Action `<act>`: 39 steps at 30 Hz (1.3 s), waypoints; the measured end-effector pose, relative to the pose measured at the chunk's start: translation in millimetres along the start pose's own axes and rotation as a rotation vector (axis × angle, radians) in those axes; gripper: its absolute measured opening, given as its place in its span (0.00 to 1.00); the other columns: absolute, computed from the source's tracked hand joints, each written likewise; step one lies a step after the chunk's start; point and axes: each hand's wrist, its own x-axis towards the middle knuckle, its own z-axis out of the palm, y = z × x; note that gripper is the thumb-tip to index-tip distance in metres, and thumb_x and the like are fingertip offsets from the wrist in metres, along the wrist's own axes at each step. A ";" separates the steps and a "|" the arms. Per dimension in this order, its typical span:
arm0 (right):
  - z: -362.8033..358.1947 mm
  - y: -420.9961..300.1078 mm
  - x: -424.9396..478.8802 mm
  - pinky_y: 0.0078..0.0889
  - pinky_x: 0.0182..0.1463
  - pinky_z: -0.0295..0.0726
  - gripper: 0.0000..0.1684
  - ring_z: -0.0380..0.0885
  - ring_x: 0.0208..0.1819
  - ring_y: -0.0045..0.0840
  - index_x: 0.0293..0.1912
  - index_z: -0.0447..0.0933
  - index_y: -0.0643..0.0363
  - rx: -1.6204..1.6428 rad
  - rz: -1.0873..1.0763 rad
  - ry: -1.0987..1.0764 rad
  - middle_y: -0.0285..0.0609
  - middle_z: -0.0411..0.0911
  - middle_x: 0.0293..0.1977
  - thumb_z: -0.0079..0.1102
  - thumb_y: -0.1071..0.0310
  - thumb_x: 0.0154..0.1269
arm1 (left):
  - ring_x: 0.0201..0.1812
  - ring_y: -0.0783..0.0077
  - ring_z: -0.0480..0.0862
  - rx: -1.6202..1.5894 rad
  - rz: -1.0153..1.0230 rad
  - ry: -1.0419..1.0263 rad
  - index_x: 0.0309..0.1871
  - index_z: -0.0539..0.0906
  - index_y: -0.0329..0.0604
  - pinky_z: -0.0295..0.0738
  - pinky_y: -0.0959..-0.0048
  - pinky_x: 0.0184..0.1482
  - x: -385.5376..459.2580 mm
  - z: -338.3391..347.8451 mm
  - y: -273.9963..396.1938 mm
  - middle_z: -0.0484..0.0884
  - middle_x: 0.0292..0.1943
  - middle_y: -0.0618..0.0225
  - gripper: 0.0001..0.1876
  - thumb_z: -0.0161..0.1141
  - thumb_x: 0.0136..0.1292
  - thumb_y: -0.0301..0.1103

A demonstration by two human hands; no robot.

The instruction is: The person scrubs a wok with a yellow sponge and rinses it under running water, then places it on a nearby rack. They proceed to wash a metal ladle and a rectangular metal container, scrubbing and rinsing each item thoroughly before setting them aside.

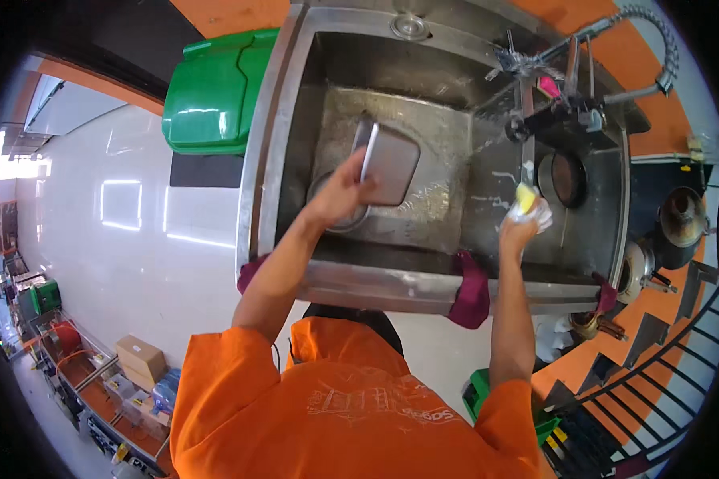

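My left hand (337, 194) grips a rectangular metal pan (393, 169), tilted on its side above the left basin (437, 120) of a stainless-steel sink. Another metal piece shows partly behind the pan. Beneath my left hand and wrist, a round metal vessel (353, 221) lies on the basin floor, mostly covered. Over by the divider between the basins, my right hand (518, 230) is closed around a yellow sponge (525, 196). Something white surrounds the sponge; I cannot tell whether it is foam or cloth. A round dark-bottomed pan (566, 179) leans inside the right basin.
A spring-hose faucet (575, 54) rises at the back right. Maroon cloths (470, 293) hang over the front rim. Left of the sink stands a green lidded bin (213, 96). Metal pots (680, 215) sit at the right, near black railings (653, 371).
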 end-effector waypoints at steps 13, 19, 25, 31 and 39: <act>106.1 -220.2 -128.8 0.41 0.49 0.78 0.24 0.79 0.47 0.52 0.51 0.77 0.65 0.121 -0.590 -1.604 0.64 0.79 0.45 0.62 0.59 0.61 | 0.45 0.58 0.86 1.026 0.316 -0.124 0.51 0.81 0.46 0.83 0.63 0.45 -73.5 -38.6 50.0 0.86 0.44 0.61 0.24 0.57 0.47 0.19; 116.4 -225.4 -183.5 0.41 0.48 0.78 0.23 0.80 0.47 0.51 0.50 0.77 0.65 0.092 -0.623 -1.663 0.63 0.80 0.44 0.62 0.58 0.61 | 0.39 0.56 0.86 1.039 0.412 -0.073 0.47 0.81 0.45 0.83 0.62 0.41 -63.3 -53.8 54.2 0.86 0.38 0.62 0.21 0.58 0.46 0.19; 123.7 -239.3 -134.1 0.41 0.47 0.78 0.23 0.80 0.46 0.50 0.49 0.78 0.65 0.375 -0.552 -1.569 0.63 0.80 0.44 0.62 0.58 0.61 | 0.37 0.57 0.86 1.149 0.325 -0.113 0.45 0.82 0.47 0.83 0.61 0.40 -49.2 -46.8 42.9 0.86 0.36 0.62 0.19 0.58 0.48 0.21; 76.0 -172.9 -84.6 0.41 0.46 0.78 0.22 0.81 0.45 0.49 0.48 0.78 0.65 0.735 -0.173 -1.410 0.62 0.81 0.43 0.62 0.57 0.62 | 0.44 0.61 0.86 1.362 0.327 -0.224 0.45 0.83 0.49 0.80 0.63 0.48 -41.5 -38.8 29.0 0.86 0.42 0.65 0.17 0.59 0.49 0.24; -35.9 -138.7 19.3 0.44 0.40 0.79 0.19 0.82 0.36 0.50 0.51 0.76 0.62 0.763 0.359 -0.655 0.57 0.82 0.35 0.58 0.62 0.64 | 0.45 0.67 0.83 1.665 0.432 -0.462 0.45 0.82 0.53 0.76 0.67 0.53 -36.0 -35.7 30.5 0.82 0.36 0.71 0.12 0.56 0.56 0.33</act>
